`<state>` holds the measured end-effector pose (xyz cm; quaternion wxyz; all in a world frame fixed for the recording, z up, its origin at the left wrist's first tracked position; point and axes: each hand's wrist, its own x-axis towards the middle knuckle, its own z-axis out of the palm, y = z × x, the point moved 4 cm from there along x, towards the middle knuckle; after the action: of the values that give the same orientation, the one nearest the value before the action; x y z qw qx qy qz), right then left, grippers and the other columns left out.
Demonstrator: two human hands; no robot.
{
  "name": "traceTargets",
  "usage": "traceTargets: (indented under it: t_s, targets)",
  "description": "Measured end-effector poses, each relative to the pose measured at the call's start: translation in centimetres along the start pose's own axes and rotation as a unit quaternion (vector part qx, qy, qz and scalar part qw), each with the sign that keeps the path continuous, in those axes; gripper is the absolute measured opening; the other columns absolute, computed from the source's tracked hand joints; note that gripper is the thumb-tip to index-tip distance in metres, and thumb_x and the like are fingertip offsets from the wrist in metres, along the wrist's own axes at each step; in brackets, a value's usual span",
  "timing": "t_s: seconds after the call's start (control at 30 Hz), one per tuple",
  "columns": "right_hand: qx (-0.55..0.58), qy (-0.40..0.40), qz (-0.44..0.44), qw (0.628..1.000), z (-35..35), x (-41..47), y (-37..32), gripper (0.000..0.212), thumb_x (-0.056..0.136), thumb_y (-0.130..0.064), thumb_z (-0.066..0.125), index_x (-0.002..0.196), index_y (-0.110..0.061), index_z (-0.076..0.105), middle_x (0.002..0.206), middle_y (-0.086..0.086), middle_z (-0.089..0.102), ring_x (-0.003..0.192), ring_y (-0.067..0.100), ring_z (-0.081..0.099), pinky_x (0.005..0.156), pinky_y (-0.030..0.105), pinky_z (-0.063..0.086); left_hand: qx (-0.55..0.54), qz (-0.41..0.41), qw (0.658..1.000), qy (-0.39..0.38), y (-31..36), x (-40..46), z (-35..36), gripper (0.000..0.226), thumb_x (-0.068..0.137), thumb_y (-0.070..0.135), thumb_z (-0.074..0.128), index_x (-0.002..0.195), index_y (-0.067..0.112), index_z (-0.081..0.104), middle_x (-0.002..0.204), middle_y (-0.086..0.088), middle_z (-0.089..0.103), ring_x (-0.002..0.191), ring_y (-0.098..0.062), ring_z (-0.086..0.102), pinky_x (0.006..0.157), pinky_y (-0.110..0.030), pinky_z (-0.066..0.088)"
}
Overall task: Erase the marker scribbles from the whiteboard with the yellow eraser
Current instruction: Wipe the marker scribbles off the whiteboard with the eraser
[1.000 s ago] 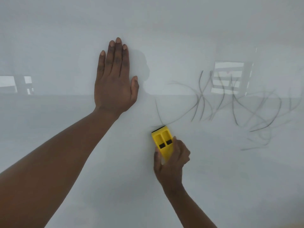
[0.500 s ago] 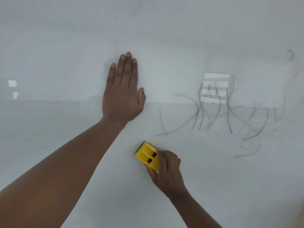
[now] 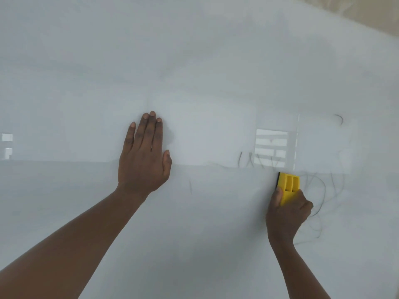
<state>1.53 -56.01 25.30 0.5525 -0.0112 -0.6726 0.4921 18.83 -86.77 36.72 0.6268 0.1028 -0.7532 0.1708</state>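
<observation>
The whiteboard [image 3: 194,61] fills nearly the whole view. My right hand [image 3: 287,214] grips the yellow eraser [image 3: 289,186] and holds it upright against the board, inside the band of dark marker scribbles [image 3: 323,190]. Thin curved lines lie to the eraser's right and below it, short stubs [image 3: 248,158] stand above and to its left, and one short stroke [image 3: 190,186] sits alone farther left. A small curl [image 3: 339,118] lies up at the right. My left hand [image 3: 143,156] presses flat on the board with straight fingers, well left of the scribbles.
A bright window reflection [image 3: 272,147] shows on the board just above the eraser, and smaller reflections [image 3: 7,145] sit at the far left. Beyond the board's top right edge is a beige wall [image 3: 367,11].
My right hand has swept the eraser from lower left to the right, into the scribbles, turning it upright. The lower left part of the scribbles is wiped away. The view has shifted.
</observation>
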Motion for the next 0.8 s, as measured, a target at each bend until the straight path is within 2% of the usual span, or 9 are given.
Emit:
traceTargets:
  t_s: [0.17,0.27,0.4,0.53,0.67,0.8]
  targets:
    - [0.03,0.022,0.075,0.997,0.1,0.7,0.1,0.063,0.09,-0.049,0.047,0.124,0.004,0.048,0.107,0.028,0.052,0.102,0.041,0.047,0.091,0.049,0.039,-0.012,-0.01,1.0,-0.009,-0.4,0.7,0.4,0.068,0.097,0.03,0.03,0.157,0.001,0.013,0.167,-0.017,0.013,0.156,-0.029,0.01,0.128,-0.048,0.013]
    - [0.052,0.044,0.058,0.996,0.8,0.7,-3.0,0.06,0.089,-0.049,0.052,0.124,0.0,0.048,0.106,0.024,0.052,0.099,0.042,0.05,0.084,0.049,0.046,-0.004,-0.009,1.0,-0.005,-0.4,0.6,0.7,0.068,0.098,0.03,0.027,0.157,0.001,0.011,0.167,-0.017,0.012,0.156,-0.028,0.008,0.128,-0.048,0.014]
    - [0.066,0.026,-0.065,0.995,2.5,-1.0,-9.6,0.058,0.089,-0.049,0.054,0.126,-0.004,0.049,0.1,0.018,0.05,0.094,0.036,0.049,0.079,0.044,0.045,-0.009,-0.008,1.0,-0.004,-0.5,0.7,0.8,0.068,0.098,0.03,0.028,0.157,0.001,0.011,0.167,-0.017,0.011,0.157,-0.028,0.008,0.128,-0.047,0.013]
    - [0.05,-0.016,-0.219,0.974,3.7,-6.2,-14.7,0.058,0.093,-0.049,0.053,0.129,-0.004,0.05,0.094,0.013,0.051,0.086,0.034,0.049,0.077,0.043,0.044,-0.035,-0.003,0.999,0.0,-0.5,0.7,0.4,0.066,0.098,0.028,0.03,0.157,0.001,0.015,0.166,-0.016,0.016,0.156,-0.028,0.012,0.127,-0.048,0.017]
    - [0.034,-0.053,-0.35,0.935,3.7,-12.0,-15.5,0.056,0.092,-0.051,0.057,0.124,-0.006,0.054,0.093,0.009,0.054,0.082,0.03,0.05,0.075,0.039,0.042,-0.088,-0.011,0.996,0.01,-0.7,0.7,-0.1,0.061,0.099,0.025,0.031,0.154,0.0,0.025,0.164,-0.016,0.024,0.154,-0.027,0.019,0.126,-0.048,0.02]
    - [0.011,-0.089,-0.477,0.874,3.1,-13.4,-13.4,0.056,0.091,-0.051,0.06,0.122,-0.005,0.056,0.091,0.009,0.064,0.076,0.029,0.057,0.067,0.038,0.046,-0.104,-0.022,0.994,0.006,-0.6,0.8,-0.5,0.062,0.097,0.024,0.033,0.153,-0.002,0.027,0.163,-0.018,0.026,0.154,-0.029,0.02,0.127,-0.048,0.019]
